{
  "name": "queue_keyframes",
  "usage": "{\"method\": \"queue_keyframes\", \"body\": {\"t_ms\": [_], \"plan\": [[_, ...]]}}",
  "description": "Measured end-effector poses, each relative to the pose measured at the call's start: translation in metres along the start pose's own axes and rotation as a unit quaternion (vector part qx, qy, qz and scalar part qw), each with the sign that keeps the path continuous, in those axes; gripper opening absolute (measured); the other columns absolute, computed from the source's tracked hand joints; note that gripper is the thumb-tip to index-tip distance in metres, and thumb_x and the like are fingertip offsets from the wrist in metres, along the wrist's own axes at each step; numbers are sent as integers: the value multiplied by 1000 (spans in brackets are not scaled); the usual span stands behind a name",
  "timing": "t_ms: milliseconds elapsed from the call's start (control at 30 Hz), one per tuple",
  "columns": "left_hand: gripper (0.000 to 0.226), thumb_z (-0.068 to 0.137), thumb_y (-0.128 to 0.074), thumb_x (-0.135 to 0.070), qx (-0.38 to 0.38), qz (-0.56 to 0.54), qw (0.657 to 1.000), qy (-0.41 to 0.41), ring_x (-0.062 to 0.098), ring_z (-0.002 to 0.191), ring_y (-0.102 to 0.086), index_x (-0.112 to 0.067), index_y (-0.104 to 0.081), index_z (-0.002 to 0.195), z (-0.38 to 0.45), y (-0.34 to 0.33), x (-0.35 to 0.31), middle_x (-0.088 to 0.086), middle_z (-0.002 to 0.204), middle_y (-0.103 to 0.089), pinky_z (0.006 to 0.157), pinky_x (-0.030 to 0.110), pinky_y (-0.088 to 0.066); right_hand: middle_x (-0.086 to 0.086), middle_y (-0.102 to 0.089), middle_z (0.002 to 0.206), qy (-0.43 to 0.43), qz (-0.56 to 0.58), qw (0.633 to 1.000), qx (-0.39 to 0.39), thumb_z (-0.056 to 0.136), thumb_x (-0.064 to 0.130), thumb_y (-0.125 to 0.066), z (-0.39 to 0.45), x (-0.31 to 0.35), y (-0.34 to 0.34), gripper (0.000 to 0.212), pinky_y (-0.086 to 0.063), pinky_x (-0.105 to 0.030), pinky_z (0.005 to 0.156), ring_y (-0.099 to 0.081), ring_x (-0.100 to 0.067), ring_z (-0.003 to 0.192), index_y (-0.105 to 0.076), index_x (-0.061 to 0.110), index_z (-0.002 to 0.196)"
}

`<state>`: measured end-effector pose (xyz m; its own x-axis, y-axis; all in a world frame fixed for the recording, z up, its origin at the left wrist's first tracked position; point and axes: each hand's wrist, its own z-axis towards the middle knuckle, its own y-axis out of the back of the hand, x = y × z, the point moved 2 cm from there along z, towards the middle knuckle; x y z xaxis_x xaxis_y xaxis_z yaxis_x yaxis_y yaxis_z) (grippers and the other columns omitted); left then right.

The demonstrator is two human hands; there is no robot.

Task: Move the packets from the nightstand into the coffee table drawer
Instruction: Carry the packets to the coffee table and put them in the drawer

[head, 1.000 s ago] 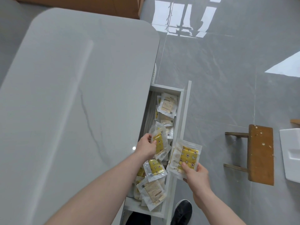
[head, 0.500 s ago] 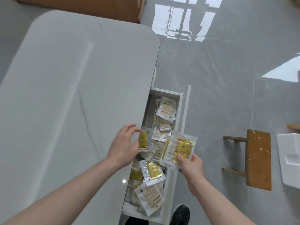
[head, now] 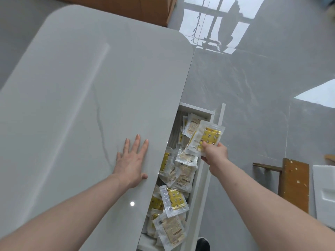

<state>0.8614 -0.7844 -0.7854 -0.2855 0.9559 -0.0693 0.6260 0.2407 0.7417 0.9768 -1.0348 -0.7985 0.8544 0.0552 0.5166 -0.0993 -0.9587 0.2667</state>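
Note:
The white drawer [head: 203, 180] of the coffee table [head: 72, 105] stands pulled out and holds several clear packets [head: 181, 175] with yellow or beige contents. My right hand [head: 214, 153] grips a small stack of packets [head: 206, 136], the top one yellow, above the drawer's far half. My left hand [head: 132, 160] lies flat on the grey tabletop with fingers spread, just left of the table's edge over the drawer. It holds nothing.
A small wooden stool [head: 291, 183] stands on the grey tiled floor to the right, with a white foam piece [head: 324, 194] beyond it. A brown cabinet [head: 126, 8] sits behind the table. My black shoe [head: 203, 244] shows below the drawer.
My left hand let go of a packet in the drawer and moved left onto the tabletop, now lying flat. My right hand carried its packets up and over the drawer.

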Motion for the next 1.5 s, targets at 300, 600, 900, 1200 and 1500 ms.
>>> {"method": "queue_keyframes", "body": {"t_ms": [300,600,900,1200,1500], "plan": [[126,85,-79,-43,5,-17,1000,-2,34,155,24,-35,22,159,3,-3,2,-4,164,37,127,58,-14,-2,-63,113,-37,-81,996,2,104,8,-52,19,8,-17,32,-64,-44,87,-76,-28,77,-58,18,134],[125,87,-78,-42,11,-10,1000,0,35,155,24,-34,24,158,1,-2,3,-4,164,37,127,57,-14,-9,-63,129,-61,-168,984,-18,100,9,-57,-24,-75,-7,45,-66,-47,66,-73,-33,85,-46,15,144],[73,98,-62,-34,93,-8,994,-55,27,152,-26,-24,-24,160,-87,-5,-11,0,168,-20,121,41,-33,3,-36,163,87,-399,912,46,96,1,-53,-158,-90,48,70,-52,-30,100,-56,-17,129,-32,23,159],[74,95,-56,-37,50,-155,987,4,25,157,-10,-27,-23,161,-354,-6,-43,2,171,-9,128,38,-16,4,-24,168,211,-498,828,151,96,10,-54,-344,-92,146,68,-26,-34,125,-26,-17,154,-32,22,159],[70,98,-54,-47,-85,-225,970,45,21,159,0,-33,-24,160,-595,-4,-18,-5,172,-1,129,37,-9,6,-14,171,335,-586,705,219,96,16,-59,-526,-130,198,70,-39,-36,118,-25,-21,155,-32,30,159]]}}
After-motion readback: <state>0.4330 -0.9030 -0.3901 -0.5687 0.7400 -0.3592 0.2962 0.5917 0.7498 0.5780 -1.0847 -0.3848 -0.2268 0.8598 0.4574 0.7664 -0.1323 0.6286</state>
